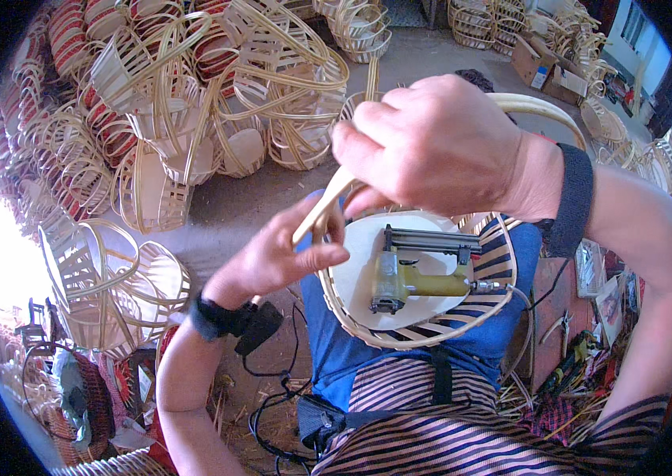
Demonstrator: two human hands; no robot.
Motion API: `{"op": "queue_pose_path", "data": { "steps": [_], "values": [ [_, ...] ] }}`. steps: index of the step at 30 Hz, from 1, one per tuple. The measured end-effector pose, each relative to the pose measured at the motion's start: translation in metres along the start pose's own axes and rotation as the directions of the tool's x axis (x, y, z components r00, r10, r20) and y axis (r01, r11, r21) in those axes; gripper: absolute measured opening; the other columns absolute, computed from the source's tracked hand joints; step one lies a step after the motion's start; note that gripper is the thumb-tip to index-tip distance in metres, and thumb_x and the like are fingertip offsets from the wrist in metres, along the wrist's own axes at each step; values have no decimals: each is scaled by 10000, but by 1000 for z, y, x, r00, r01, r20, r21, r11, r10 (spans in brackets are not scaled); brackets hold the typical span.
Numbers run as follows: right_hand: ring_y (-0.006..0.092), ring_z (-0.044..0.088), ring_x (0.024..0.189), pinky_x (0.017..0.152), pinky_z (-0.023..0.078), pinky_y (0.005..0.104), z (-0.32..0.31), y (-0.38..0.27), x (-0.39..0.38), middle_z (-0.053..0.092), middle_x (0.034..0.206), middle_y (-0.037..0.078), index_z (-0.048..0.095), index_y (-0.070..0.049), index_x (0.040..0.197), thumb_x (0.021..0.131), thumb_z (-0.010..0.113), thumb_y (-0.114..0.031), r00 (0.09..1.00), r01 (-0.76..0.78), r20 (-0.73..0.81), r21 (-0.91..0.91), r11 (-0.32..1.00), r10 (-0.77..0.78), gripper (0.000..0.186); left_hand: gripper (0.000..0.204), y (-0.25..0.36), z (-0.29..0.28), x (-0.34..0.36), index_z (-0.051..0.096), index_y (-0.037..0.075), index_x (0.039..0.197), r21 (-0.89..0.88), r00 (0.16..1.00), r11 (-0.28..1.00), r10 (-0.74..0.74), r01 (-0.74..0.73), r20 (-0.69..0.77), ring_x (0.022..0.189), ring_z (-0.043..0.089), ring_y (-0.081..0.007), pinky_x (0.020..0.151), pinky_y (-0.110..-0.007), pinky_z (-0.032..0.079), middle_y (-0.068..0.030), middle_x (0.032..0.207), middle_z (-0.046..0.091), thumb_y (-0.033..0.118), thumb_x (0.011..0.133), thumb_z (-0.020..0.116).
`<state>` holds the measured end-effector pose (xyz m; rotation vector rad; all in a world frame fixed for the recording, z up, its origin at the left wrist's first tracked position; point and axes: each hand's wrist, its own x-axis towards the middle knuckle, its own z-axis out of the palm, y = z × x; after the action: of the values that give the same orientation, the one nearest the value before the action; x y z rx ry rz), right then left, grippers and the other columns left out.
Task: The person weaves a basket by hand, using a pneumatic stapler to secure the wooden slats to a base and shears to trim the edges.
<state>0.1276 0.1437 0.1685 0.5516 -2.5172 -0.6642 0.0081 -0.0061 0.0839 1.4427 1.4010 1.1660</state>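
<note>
An oval woven basket (411, 343) with a pale flat base rests on my lap. Inside it lies a yellow-green pneumatic nail gun (435, 283) with a dark magazine and a hose fitting at its right end. Above the basket's far left side, my left hand (276, 252) closes around a pale bent wooden strip (326, 208). My right hand (435, 147) is higher and farther right, its fingers curled down on the same strip; its fingertips are partly hidden. Behind my right wrist a curved pale band (546, 107) arches; where it joins is hidden.
Finished-looking baskets with loop handles (288, 75) are heaped at the far left. More baskets (126, 293) stand beside my left arm. A cardboard box (538, 59) sits at the far right. Black cables (272, 404) hang by my left side, and tools and scraps (578, 361) lie at right.
</note>
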Motion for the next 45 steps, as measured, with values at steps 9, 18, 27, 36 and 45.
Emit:
{"op": "queue_pose_path", "data": {
  "steps": [9,18,27,36,45],
  "values": [
    [151,488,482,410,384,251,-10,3,-2,418,543,9,505,-82,711,604,560,-329,997,-73,7,55,996,73,275,274,-63,44,10,441,22,598,356,731,897,425,-261,-534,476,393,-215,471,-295,296,-65,535,389,259,659,562],
    [226,519,537,459,388,299,-14,2,-2,505,573,44,525,-83,779,556,625,-278,946,-310,153,190,931,284,312,451,-55,49,20,335,23,797,473,645,836,528,-279,-552,497,302,-116,446,-238,270,-37,581,332,473,766,361],
    [223,443,862,730,380,361,16,-64,-35,417,941,73,436,-43,991,591,629,-234,979,-130,-102,370,920,179,484,339,-66,45,18,379,28,790,176,708,926,370,-334,-601,551,333,-66,487,-194,306,4,612,354,359,820,312],
    [350,491,749,643,425,369,107,-108,-129,360,928,218,325,73,938,536,612,-70,683,-641,729,562,523,53,514,314,-61,46,29,378,24,728,293,746,917,393,-272,-538,453,381,-164,427,-266,312,-64,525,371,325,812,349],
    [261,510,655,592,403,346,93,-74,-128,507,740,189,452,27,917,615,522,-117,580,-811,744,566,148,332,342,173,-50,57,48,404,13,850,390,795,913,322,-118,-514,506,474,-339,441,-351,359,-162,545,440,171,781,417]
  ]
}}
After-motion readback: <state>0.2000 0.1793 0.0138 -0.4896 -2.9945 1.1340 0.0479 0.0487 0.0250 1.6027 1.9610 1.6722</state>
